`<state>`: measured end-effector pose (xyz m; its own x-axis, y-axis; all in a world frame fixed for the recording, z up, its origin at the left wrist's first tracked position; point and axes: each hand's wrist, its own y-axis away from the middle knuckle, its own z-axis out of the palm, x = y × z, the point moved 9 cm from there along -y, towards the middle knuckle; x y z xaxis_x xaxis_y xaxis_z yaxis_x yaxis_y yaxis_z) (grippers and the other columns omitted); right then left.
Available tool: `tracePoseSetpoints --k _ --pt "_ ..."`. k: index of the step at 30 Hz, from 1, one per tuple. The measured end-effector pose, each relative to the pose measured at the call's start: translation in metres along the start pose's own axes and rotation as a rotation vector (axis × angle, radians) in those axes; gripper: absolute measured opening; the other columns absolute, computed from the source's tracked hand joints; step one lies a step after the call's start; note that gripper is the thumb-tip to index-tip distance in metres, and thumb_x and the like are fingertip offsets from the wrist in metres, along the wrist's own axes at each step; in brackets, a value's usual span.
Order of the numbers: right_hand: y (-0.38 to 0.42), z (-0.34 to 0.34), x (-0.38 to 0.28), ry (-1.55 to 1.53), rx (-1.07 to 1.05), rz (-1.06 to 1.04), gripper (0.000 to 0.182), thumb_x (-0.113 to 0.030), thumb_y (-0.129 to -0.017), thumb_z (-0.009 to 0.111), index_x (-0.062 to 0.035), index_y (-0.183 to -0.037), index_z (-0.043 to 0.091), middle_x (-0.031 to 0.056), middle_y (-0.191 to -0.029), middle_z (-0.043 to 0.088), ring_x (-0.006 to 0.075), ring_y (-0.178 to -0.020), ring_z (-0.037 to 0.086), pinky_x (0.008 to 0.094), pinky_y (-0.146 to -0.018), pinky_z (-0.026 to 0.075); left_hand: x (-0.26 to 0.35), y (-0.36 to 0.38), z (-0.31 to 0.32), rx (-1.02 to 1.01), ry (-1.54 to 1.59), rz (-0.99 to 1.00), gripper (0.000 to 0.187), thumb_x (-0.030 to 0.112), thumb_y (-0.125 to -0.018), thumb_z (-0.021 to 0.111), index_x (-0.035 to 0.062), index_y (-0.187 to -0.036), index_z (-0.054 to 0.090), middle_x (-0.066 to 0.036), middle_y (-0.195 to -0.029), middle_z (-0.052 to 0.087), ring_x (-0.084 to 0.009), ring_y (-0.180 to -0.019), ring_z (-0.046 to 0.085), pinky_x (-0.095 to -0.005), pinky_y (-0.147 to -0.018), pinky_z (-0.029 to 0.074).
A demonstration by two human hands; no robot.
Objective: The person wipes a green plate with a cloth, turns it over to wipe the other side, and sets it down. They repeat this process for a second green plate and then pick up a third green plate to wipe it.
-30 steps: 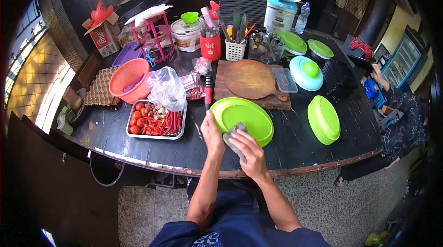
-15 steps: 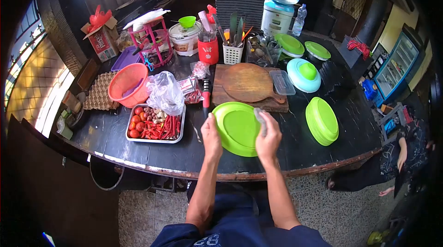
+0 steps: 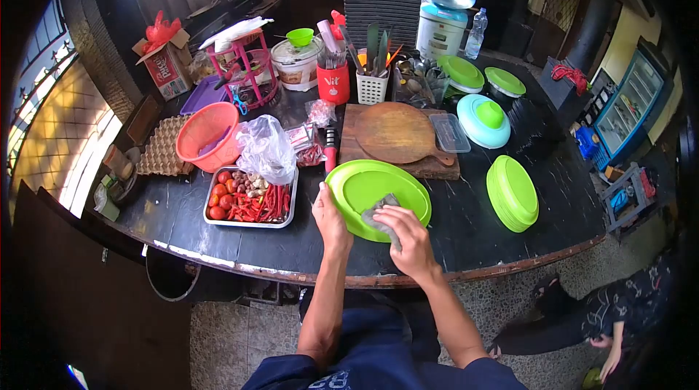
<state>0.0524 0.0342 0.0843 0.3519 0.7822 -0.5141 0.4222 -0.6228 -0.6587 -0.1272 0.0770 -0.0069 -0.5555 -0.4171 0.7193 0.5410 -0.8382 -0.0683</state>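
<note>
A green oval plate (image 3: 375,184) is tilted above the black table's front part. At its left rim my left hand (image 3: 331,217) is closed on the plate, thumb along the edge. My right hand (image 3: 409,235) presses a grey cloth (image 3: 381,212) onto the lower right of the plate's surface, fingers bent over the cloth. To the right lies a stack of similar green plates (image 3: 512,193). Just behind the held plate is a round wooden cutting board (image 3: 393,131) on a thicker rectangular board.
Left stands a metal tray (image 3: 251,224) of tomatoes and chillies, beside a plastic bag (image 3: 268,148) and an orange basket (image 3: 207,135). Behind are a red utensil holder (image 3: 333,84), a white utensil basket (image 3: 372,90) and lidded bowls (image 3: 483,122). A person (image 3: 611,310) is at the lower right.
My right hand has moved with the cloth from the plate's right rim onto its surface. The plate's tilt has changed slightly. The person at the right has shifted lower.
</note>
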Motion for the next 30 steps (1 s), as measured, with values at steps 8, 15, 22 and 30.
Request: tracePoseSetpoints --k 8,15,22,30 --pt "-0.019 -0.035 0.028 0.31 -0.244 0.357 0.02 0.001 -0.083 0.056 -0.0023 -0.1 0.066 0.022 -0.096 0.073 0.0396 -0.091 0.071 0.0489 -0.08 0.057 -0.008 0.002 0.001 0.012 -0.072 -0.059 0.044 0.038 -0.111 0.044 0.0006 -0.107 0.067 -0.004 -0.095 0.072 -0.0093 -0.08 0.065 -0.0263 -0.072 0.053" --pt "-0.072 -0.086 -0.069 0.708 -0.602 0.19 0.013 -0.008 -0.077 0.062 0.0021 -0.077 0.069 0.0199 -0.066 0.067 0.0369 -0.062 0.069 0.0452 -0.06 0.052 -0.003 0.002 0.001 0.048 -0.096 -0.054 0.044 0.037 -0.111 0.045 0.0003 -0.107 0.068 -0.004 -0.097 0.072 -0.0092 -0.081 0.066 -0.0263 -0.073 0.053" --pt "-0.118 -0.101 -0.179 0.709 -0.484 0.185 0.011 -0.011 -0.073 0.065 -0.0005 -0.073 0.06 0.016 -0.07 0.063 0.0322 -0.063 0.067 0.0491 -0.059 0.047 -0.009 0.0 -0.005 0.052 -0.131 -0.085 0.041 0.038 -0.11 0.048 0.0028 -0.105 0.068 -0.002 -0.092 0.071 -0.008 -0.076 0.064 -0.025 -0.069 0.051" --pt "-0.122 -0.11 -0.185 0.846 -0.521 0.273 0.013 -0.013 -0.071 0.068 -0.0015 -0.073 0.061 0.0152 -0.07 0.063 0.0313 -0.062 0.066 0.0499 -0.059 0.047 -0.015 0.003 -0.009 0.117 -0.196 -0.119 0.039 0.037 -0.109 0.049 0.0031 -0.105 0.067 -0.002 -0.093 0.071 -0.0078 -0.075 0.064 -0.0242 -0.068 0.051"
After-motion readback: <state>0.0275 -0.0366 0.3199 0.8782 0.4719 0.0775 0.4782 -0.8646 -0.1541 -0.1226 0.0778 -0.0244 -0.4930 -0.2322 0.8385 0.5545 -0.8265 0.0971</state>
